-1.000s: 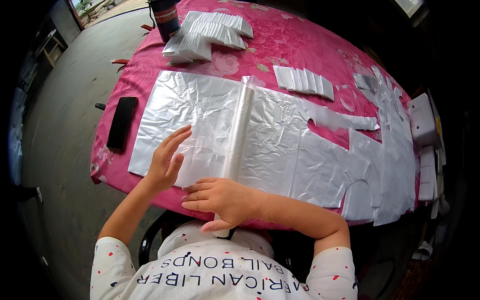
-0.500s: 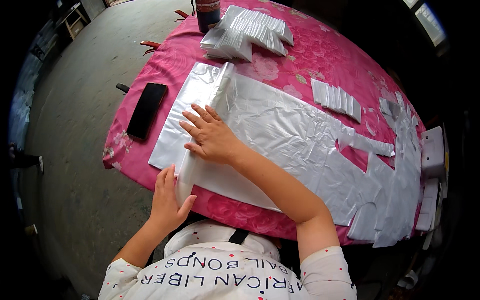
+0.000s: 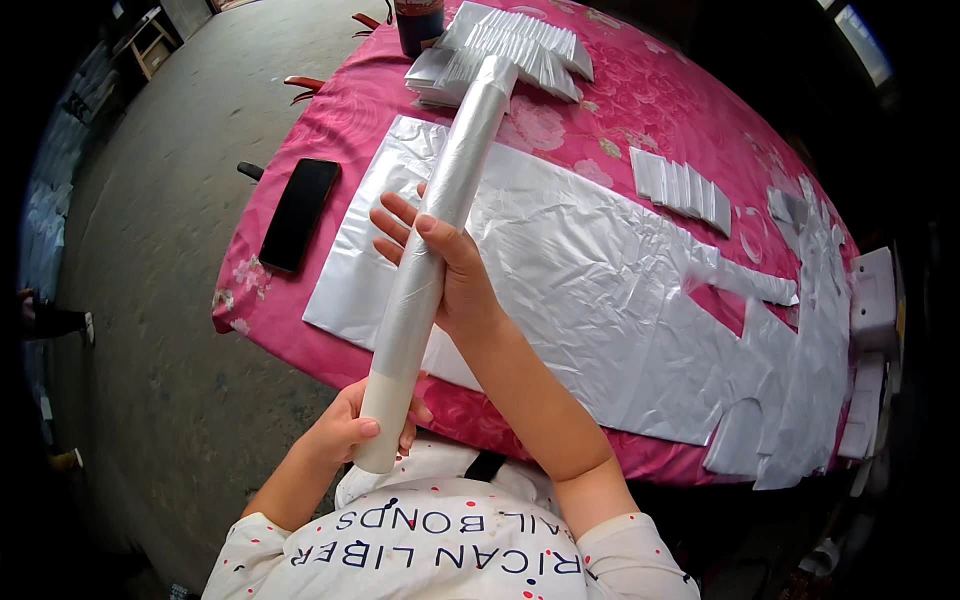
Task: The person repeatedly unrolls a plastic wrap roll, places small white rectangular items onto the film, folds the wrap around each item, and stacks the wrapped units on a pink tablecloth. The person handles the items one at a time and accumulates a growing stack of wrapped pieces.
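A long roll of clear plastic film [image 3: 432,245] is held up at a slant above the table. My left hand [image 3: 375,420] wraps around its near end, where the pale core shows. Around the middle of the roll, my right hand [image 3: 440,250] grips with the thumb on top and the fingers reaching out on the left side. Beneath the roll lies a broad stack of silvery plastic sheets [image 3: 570,270], wrinkled and spread over the table, with cut-out gaps and strips at its right end.
A pink flowered tablecloth [image 3: 690,110] covers the table. On it are a black phone [image 3: 300,215], folded white packets [image 3: 510,45], a smaller packet row [image 3: 680,190] and a dark bottle [image 3: 419,25]. White plastic containers [image 3: 873,295] stand beyond the right edge.
The roll has been lifted off the sheets, with its far end now over the folded packets. My right hand has gone from lying flat to gripping it; my left has closed around the near end.
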Motion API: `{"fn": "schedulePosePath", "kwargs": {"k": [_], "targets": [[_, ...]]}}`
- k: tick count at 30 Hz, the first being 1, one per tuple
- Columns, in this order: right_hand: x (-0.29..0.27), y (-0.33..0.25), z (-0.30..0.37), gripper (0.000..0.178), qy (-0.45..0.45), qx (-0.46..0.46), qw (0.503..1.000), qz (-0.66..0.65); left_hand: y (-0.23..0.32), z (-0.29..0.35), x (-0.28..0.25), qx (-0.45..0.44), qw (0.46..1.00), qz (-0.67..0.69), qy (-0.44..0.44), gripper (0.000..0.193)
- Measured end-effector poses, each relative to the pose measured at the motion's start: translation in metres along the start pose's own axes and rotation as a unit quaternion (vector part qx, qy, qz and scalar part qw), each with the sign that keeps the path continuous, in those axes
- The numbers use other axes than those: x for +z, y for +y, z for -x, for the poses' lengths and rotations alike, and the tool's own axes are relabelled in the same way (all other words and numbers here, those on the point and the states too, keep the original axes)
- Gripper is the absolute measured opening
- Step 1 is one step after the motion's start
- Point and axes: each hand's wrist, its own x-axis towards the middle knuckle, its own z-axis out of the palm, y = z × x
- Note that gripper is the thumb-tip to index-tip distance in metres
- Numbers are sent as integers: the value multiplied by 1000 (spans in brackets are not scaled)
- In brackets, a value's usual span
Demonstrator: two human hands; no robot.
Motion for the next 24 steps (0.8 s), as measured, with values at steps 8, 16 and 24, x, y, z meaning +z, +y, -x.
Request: {"fn": "schedulePosePath", "kwargs": {"k": [8,16,24], "targets": [[3,-71,37,63,89,-115,971,192,10,-57,46,-79,982,-167,29,64],[-14,-70,76,65,37,-83,994,68,-5,-67,65,-150,985,3,-91,46],[-35,-45,92,53,215,-87,961,149,-16,-80,53,-106,982,-155,34,56]]}}
